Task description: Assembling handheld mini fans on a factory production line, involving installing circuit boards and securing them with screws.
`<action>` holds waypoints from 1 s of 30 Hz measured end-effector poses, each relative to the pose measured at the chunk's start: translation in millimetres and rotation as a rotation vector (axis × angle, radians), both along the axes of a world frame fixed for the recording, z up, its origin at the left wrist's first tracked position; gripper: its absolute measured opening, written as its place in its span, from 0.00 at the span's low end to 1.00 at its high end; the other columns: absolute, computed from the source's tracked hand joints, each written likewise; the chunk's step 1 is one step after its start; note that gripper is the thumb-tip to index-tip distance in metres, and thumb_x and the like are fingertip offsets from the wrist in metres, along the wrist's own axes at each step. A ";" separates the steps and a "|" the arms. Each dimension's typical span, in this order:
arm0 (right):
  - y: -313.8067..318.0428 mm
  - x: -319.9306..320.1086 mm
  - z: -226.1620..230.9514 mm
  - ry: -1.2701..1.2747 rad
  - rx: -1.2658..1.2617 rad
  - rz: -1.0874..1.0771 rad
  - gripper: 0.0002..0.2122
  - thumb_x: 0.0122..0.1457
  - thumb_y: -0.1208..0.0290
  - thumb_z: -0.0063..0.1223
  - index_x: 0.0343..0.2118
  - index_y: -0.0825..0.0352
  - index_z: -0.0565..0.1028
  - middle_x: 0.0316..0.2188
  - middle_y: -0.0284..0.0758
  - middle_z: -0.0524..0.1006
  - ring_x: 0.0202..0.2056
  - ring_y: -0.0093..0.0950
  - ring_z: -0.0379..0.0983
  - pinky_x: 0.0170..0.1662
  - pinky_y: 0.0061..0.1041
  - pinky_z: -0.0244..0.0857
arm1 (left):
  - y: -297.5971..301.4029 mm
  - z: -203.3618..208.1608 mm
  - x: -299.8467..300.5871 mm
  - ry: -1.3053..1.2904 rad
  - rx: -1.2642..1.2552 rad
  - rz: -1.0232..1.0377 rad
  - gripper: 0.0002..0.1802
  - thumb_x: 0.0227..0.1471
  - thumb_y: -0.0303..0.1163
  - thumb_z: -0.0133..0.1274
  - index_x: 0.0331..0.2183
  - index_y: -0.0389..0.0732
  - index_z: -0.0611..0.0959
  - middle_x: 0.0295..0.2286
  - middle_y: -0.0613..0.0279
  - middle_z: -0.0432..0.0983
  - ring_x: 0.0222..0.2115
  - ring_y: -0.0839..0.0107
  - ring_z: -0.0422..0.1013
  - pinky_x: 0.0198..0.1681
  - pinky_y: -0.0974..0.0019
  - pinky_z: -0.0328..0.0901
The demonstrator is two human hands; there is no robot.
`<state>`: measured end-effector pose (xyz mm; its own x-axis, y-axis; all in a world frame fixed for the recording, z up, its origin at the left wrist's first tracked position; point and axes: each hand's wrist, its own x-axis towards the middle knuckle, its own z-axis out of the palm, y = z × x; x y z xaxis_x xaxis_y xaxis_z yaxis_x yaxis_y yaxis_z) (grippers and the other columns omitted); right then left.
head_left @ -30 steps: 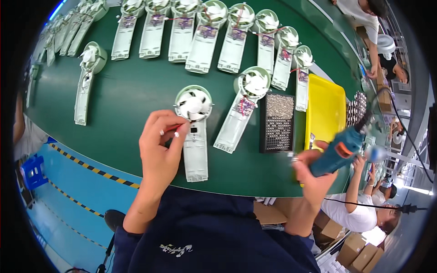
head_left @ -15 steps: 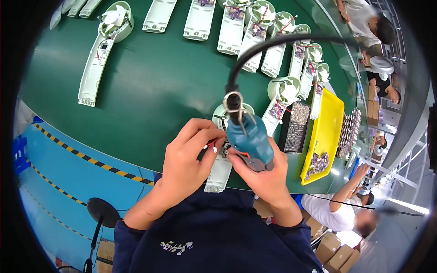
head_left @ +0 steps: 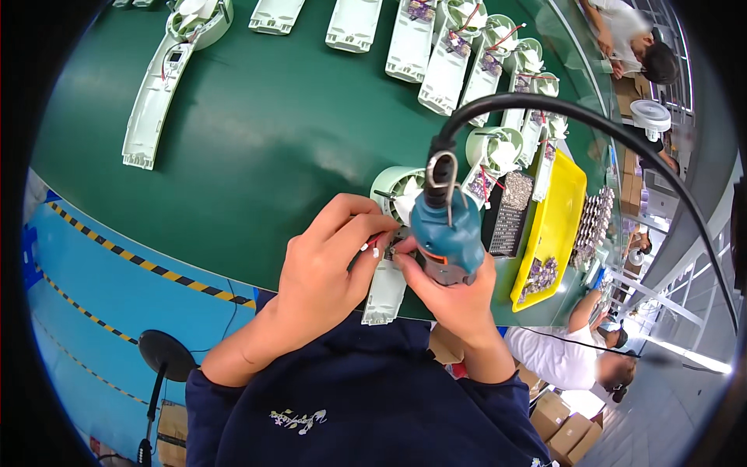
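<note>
A pale green fan housing [head_left: 384, 294], its round end holding white fan blades, lies at the table's front edge before me. My left hand [head_left: 319, 261] is closed over its middle, with the red wire and white connector [head_left: 373, 242] at the pinched fingertips. In my right hand [head_left: 461, 303] is a blue-green electric screwdriver [head_left: 445, 233], gripped upright over the same housing. The right thumb and a fingertip reach down beside the left fingertips. The screwdriver's tip and what lies beneath the fingers are hidden.
Several similar housings [head_left: 447, 74] line the far side; another [head_left: 156, 109] lies at left. Right of my hands are a black box of small metal parts [head_left: 510, 218] and a yellow tray [head_left: 556, 210] with circuit boards. The screwdriver's black cord [head_left: 607, 121] arches overhead. Other people sit at right.
The screwdriver and the housing appear slightly farther right as the view shifts. The cord has swung into a wider arc. Both hands keep their grip.
</note>
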<state>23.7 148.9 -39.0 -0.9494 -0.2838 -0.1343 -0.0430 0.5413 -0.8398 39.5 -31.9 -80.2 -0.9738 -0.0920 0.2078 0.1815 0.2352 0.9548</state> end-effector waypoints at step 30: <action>9.4 -3.3 11.6 -0.056 0.038 0.080 0.19 0.51 0.78 0.65 0.47 0.69 0.74 0.34 0.37 0.82 0.35 0.23 0.80 0.39 0.23 0.71 | -12.1 10.7 -7.0 -0.117 -0.153 -0.276 0.17 0.37 0.20 0.69 0.35 0.37 0.84 0.36 0.56 0.70 0.29 0.64 0.75 0.31 0.64 0.70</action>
